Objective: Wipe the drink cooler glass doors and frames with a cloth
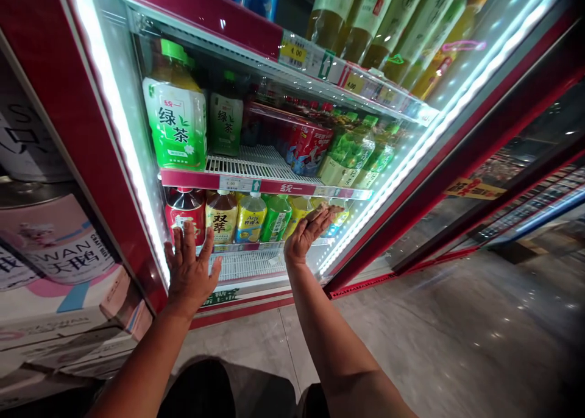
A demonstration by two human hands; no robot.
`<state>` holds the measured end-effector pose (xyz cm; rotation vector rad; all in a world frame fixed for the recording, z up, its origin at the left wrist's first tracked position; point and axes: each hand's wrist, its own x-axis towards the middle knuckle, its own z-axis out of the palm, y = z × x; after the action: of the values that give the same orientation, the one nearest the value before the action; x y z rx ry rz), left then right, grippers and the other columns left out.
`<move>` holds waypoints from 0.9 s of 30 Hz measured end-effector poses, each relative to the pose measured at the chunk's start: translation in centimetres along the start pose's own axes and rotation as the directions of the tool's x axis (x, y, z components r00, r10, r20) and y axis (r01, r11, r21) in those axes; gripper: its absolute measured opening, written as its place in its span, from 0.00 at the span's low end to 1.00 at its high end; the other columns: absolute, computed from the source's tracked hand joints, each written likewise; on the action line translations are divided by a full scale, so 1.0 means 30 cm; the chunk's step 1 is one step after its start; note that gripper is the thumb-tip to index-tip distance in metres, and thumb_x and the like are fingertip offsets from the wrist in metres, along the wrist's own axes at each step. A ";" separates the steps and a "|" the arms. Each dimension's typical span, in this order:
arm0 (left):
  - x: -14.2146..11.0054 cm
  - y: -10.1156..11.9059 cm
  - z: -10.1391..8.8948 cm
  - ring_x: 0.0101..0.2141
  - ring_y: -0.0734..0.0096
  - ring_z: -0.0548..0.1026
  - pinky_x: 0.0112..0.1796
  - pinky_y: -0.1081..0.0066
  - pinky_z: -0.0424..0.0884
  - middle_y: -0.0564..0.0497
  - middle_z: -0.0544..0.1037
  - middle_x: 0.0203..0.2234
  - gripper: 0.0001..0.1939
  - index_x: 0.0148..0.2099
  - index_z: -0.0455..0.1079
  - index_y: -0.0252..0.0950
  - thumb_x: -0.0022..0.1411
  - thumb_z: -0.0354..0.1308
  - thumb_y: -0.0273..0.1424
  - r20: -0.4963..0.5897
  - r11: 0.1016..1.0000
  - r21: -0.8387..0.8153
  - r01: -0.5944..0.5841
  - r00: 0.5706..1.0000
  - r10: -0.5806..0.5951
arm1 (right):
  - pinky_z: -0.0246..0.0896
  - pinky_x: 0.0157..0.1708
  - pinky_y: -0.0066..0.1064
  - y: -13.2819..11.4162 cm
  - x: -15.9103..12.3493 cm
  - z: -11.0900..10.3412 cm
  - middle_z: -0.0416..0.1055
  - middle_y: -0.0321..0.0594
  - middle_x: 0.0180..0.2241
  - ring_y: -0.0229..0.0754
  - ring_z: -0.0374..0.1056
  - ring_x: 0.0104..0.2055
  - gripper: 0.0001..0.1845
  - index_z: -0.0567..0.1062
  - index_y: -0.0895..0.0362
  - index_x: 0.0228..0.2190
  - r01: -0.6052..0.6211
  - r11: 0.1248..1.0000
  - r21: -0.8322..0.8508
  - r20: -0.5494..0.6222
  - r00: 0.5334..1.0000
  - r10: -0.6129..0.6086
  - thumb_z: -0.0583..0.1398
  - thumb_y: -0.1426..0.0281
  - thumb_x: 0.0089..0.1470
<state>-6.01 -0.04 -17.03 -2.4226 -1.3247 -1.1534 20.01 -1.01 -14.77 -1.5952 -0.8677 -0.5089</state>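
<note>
My left hand (191, 272) is held up with its fingers spread and nothing in it, in front of a red-labelled bottle (185, 206) and a cream-labelled bottle (221, 217) on the lower shelf. Over at the right, my right hand (311, 230) is turned sideways with fingers stretched out, holding nothing; it covers part of the yellow bottles (298, 208). Between the hands stand a blue-and-yellow bottle (251, 217) and a green bottle (276, 218). Above them, on the middle shelf, are a large green tea bottle (176, 116), a smaller one (226, 116) and red cans (308, 144).
The lit cooler has a red frame (132, 247) and a price strip (274, 185) along the middle shelf edge. Tall bottles (365, 16) stand on the top shelf. Stacked boxes and large cans (55, 241) are close on the left. Tiled floor (411, 332) lies below.
</note>
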 end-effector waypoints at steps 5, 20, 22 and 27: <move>-0.004 -0.002 0.004 0.71 0.38 0.30 0.64 0.32 0.41 0.48 0.21 0.72 0.51 0.74 0.26 0.52 0.63 0.60 0.35 -0.005 1.000 0.008 0.003 1.000 -0.003 | 0.33 0.66 0.67 -0.021 -0.045 0.020 0.25 0.57 0.73 0.52 0.19 0.74 0.36 0.33 0.58 0.70 0.099 0.991 -0.086 0.021 0.995 -0.098 0.41 0.64 0.68; -0.015 -0.003 -0.011 0.71 0.40 0.32 0.66 0.35 0.42 0.48 0.24 0.73 0.51 0.74 0.29 0.51 0.62 0.61 0.31 0.002 1.000 -0.007 0.007 1.000 -0.007 | 0.26 0.66 0.69 -0.035 -0.140 0.043 0.44 0.44 0.72 0.53 0.25 0.75 0.36 0.49 0.45 0.69 0.533 0.842 -0.087 0.181 0.839 -0.513 0.52 0.71 0.63; -0.016 -0.007 -0.014 0.71 0.41 0.32 0.66 0.36 0.42 0.48 0.25 0.73 0.51 0.74 0.29 0.52 0.62 0.61 0.31 0.013 1.000 -0.017 0.006 1.000 -0.005 | 0.24 0.67 0.67 -0.040 -0.155 0.047 0.50 0.42 0.71 0.52 0.25 0.75 0.33 0.57 0.45 0.67 0.571 0.819 -0.061 0.216 0.808 -0.548 0.54 0.71 0.62; -0.024 -0.021 -0.020 0.71 0.45 0.33 0.67 0.41 0.42 0.49 0.25 0.73 0.49 0.74 0.29 0.51 0.64 0.59 0.31 0.023 1.000 -0.018 -0.017 1.000 0.018 | 0.21 0.69 0.60 -0.066 -0.186 0.043 0.60 0.38 0.67 0.48 0.27 0.75 0.30 0.66 0.44 0.62 0.691 0.722 -0.028 0.276 0.700 -0.659 0.55 0.72 0.60</move>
<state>-7.04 -0.42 -17.23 -2.4620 -1.3024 -1.1407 14.81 -1.11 -17.88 -1.4318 -1.6745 -0.9127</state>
